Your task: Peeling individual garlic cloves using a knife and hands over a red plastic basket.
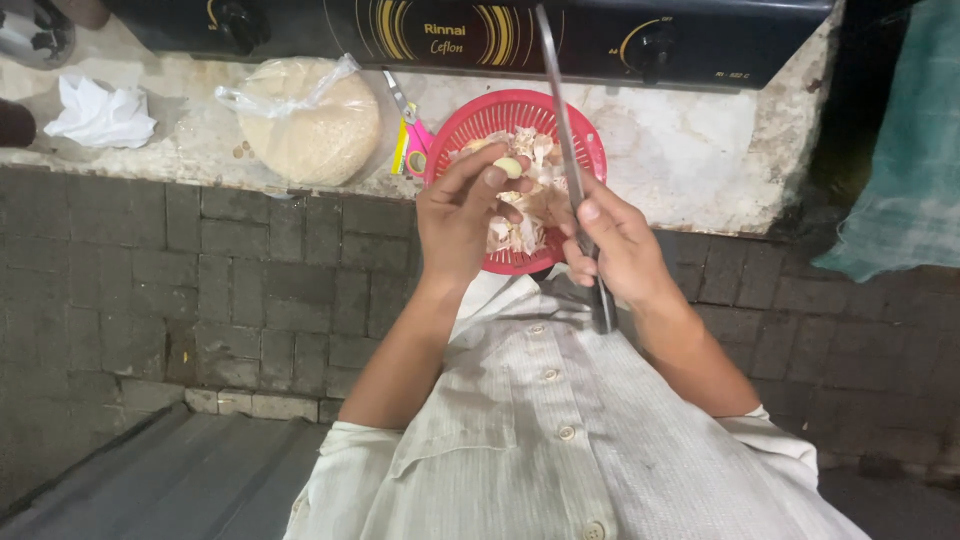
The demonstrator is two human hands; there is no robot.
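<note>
Head view: 2 hands over a red basket (580, 130) on a stone counter (700, 160).
Left hand (460, 215): fingertips pinched on 1 garlic clove (508, 167), held just above the basket.
Right hand (615, 245): closed around a knife (565, 150) (blade up, tilted away).
Basket: garlic skins (520, 230) inside.
Beside: bag of grain (310, 120), left of basket.

knife (562, 120) tip cut off at top edge, basket (515, 110) partly hidden behind hands
</note>
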